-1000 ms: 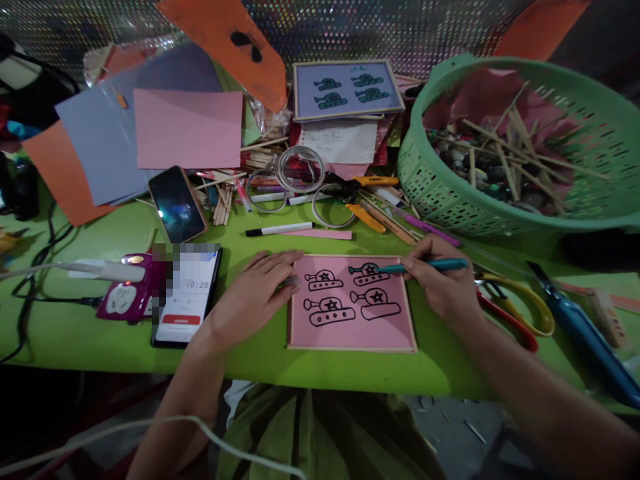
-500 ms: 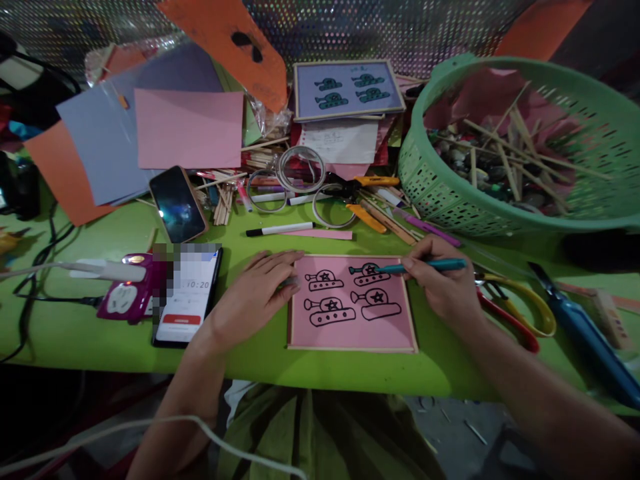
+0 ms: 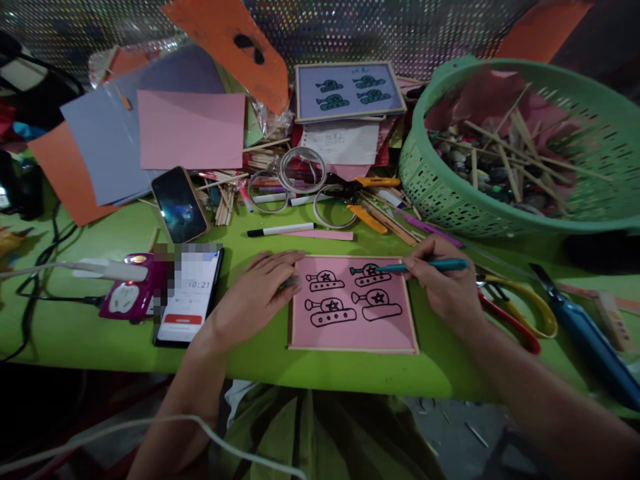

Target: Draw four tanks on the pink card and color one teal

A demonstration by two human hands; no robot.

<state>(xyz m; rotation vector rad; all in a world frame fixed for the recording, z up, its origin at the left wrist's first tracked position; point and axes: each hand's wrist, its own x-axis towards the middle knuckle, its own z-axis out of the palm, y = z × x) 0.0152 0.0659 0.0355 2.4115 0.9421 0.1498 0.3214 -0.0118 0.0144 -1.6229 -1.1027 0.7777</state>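
A pink card (image 3: 350, 337) with a thin wooden stick frame lies on the green table, bearing several black outline drawings of tanks with stars. My right hand (image 3: 443, 283) grips a teal marker (image 3: 447, 265), its tip on the upper right tank, where the barrel and part of the turret are teal. My left hand (image 3: 263, 290) rests at the card's upper left edge. Between its thumb and fingers sits a small greyish-green piece, mostly hidden, which I cannot name.
A green basket (image 3: 425, 180) of sticks stands back right. Scissors (image 3: 537, 313) and a blue cutter (image 3: 585, 333) lie right. Two phones (image 3: 180, 203) and a purple power socket (image 3: 125, 293) are left. Behind are tape rolls (image 3: 301, 170), a black-capped marker (image 3: 283, 229) and a framed blue card (image 3: 350, 110).
The phone's timer reads 10:21 instead of 10:20. Both hands hold nearly the same place, with the marker tip still on the upper right tank. The whole view has shifted very slightly.
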